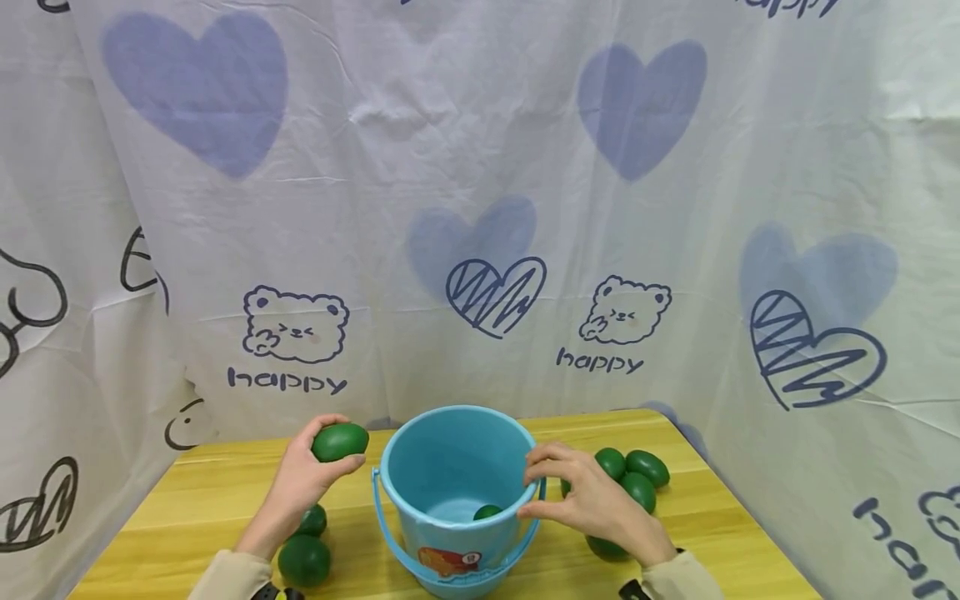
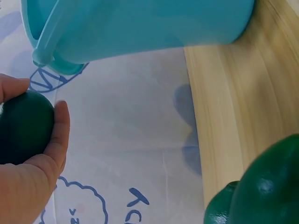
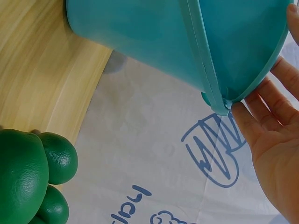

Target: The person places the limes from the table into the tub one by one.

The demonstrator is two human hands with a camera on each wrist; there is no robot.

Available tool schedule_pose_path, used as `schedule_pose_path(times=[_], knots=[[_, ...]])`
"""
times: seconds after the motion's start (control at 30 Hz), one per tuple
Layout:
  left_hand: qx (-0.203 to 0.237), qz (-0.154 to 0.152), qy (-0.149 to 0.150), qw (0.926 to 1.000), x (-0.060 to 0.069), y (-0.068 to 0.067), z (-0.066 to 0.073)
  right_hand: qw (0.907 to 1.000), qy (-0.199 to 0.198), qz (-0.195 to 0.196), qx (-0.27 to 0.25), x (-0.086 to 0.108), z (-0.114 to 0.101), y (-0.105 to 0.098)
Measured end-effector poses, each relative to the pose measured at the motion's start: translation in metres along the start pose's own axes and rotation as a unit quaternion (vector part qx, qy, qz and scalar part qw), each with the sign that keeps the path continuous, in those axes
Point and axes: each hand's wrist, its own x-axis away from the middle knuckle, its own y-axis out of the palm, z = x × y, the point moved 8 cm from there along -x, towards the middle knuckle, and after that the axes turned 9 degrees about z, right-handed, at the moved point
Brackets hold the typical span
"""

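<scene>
My left hand [image 1: 303,475] holds a green egg-shaped object [image 1: 341,442] between thumb and fingers, left of the blue bucket [image 1: 457,492] and at about its rim height. In the left wrist view the hand [image 2: 39,163] grips the same green object [image 2: 25,127], apart from the bucket [image 2: 140,28]. My right hand [image 1: 592,500] touches the right side of the bucket's rim, its fingers extended and spread. The right wrist view shows the fingertips of this hand [image 3: 275,130] on the rim beside the handle joint. Inside the bucket lies one green object [image 1: 487,512].
Two green objects [image 1: 304,560] lie on the wooden table [image 1: 217,492] left of the bucket. Several more [image 1: 647,468] are grouped to its right, partly behind my right hand. A printed white cloth [image 1: 465,167] hangs behind the table and at both sides.
</scene>
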Motion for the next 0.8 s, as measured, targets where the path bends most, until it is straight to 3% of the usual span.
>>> schedule_pose_path(times=[0.43, 0.7, 0.8], knots=[[-0.037, -0.005, 0.06, 0.9975, 0.005, 0.013, 0.022, 0.9998, 0.014, -0.013, 0.003, 0.0, 0.0, -0.002], [-0.024, -0.014, 0.051, 0.9983, 0.007, 0.018, 0.028, 0.9997, 0.014, -0.016, 0.011, -0.003, 0.001, -0.001], [-0.026, -0.016, 0.064, 0.9975, 0.007, 0.021, 0.031, 0.9998, 0.009, -0.013, 0.014, -0.003, 0.0, -0.001]])
